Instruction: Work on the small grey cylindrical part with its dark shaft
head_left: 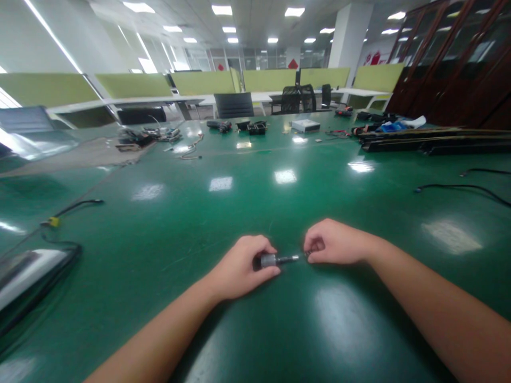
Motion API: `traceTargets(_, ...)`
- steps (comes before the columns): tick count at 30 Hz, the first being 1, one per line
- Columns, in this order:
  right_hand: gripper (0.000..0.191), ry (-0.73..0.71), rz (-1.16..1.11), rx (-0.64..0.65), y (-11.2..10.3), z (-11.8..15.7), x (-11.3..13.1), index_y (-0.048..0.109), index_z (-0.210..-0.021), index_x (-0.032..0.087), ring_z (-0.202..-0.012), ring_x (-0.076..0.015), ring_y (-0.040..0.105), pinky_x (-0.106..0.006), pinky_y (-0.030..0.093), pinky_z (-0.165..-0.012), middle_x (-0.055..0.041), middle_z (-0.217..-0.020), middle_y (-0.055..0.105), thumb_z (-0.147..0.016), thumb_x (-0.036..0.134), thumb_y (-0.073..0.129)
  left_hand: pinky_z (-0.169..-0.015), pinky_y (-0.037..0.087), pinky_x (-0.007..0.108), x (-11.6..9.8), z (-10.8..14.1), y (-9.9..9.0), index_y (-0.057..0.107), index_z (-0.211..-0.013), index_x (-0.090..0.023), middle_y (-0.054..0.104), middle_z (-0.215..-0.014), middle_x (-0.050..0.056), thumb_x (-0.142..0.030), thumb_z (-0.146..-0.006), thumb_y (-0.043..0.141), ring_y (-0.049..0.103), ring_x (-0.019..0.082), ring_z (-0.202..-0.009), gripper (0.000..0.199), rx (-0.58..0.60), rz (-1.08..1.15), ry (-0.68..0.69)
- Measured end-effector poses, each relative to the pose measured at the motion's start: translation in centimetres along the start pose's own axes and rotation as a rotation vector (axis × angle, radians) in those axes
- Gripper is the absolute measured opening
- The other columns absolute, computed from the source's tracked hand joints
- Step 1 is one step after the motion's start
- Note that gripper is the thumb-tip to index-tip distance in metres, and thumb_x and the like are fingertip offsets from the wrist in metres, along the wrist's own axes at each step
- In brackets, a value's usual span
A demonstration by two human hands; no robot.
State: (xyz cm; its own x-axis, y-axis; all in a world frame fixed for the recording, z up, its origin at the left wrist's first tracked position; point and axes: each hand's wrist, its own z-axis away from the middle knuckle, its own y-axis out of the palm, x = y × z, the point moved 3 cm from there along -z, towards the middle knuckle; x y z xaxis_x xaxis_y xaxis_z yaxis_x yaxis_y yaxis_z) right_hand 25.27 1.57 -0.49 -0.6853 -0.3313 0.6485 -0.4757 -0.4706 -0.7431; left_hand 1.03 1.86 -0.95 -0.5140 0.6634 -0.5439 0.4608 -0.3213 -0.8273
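Observation:
Low over the green tabletop (255, 213), my left hand (249, 268) is closed around a short screwdriver-like tool (275, 260). Its thick grey-and-black body lies between my thumb and fingers, and a thin dark shaft with a silvery tip points right. My right hand (331, 242) is in a pinch just beyond that tip. A tiny dark piece (307, 254) shows at its fingertips, too small and blurred to name. There is a narrow gap between the silvery tip and my right fingers.
A white-topped device (34, 271) with black cable lies at left. Black cables (459, 186) lie at right. Long black bars (431, 141) are stacked at the far right. Along the far edge are a white box (305, 125), black parts (252, 126) and tangled cables (147, 136).

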Motion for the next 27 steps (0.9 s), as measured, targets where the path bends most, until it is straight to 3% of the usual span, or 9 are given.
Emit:
traceTargets(9,0.011,-0.159,0.021,-0.158,1.8,-1.1,0.8,0.077,-0.089,0.018,-0.074,-0.0134,0.063,-0.024,0.045,-0.067,-0.0018,-0.084,0.071,-0.078,0.021,0.076,-0.081,0.045,0.033,0.1,-0.6,0.5,0.063,-0.098,-0.020,0.065,-0.094,0.003,-0.035,-0.084,0.072,0.060,0.021,-0.087,0.022,-0.019,0.018,0.021)
traceTargets(16,0.017,-0.165,0.052,-0.113,1.1,-1.2,0.1,0.082,-0.091,0.023,-0.073,-0.0132,0.062,-0.025,0.042,-0.066,-0.0011,-0.080,0.070,-0.080,0.035,0.078,-0.082,0.046,0.034,0.4,-0.6,0.7,0.063,-0.102,-0.020,0.066,-0.097,0.004,-0.039,-0.085,0.072,0.060,0.021,-0.089,0.027,-0.022,0.017,-0.005)
traceTargets(22,0.018,-0.065,-0.002,-0.052,1.1,-1.0,-0.2,0.080,-0.094,0.021,-0.067,-0.0124,0.062,-0.023,0.041,-0.060,0.0000,-0.078,0.072,-0.077,0.026,0.077,-0.084,0.046,0.035,0.4,-0.4,0.7,0.063,-0.104,-0.020,0.066,-0.099,0.005,-0.039,-0.086,0.072,0.060,0.021,-0.091,0.028,-0.020,0.010,-0.004)
traceTargets(27,0.013,-0.148,0.060,-0.093,1.2,-0.9,0.3,0.077,-0.088,0.019,-0.069,-0.0129,0.060,-0.024,0.040,-0.062,-0.0013,-0.079,0.070,-0.081,0.029,0.074,-0.084,0.046,0.036,0.4,-0.5,0.7,0.063,-0.105,-0.021,0.066,-0.100,0.005,-0.039,-0.088,0.070,0.061,0.022,-0.091,0.025,-0.038,0.013,-0.013)
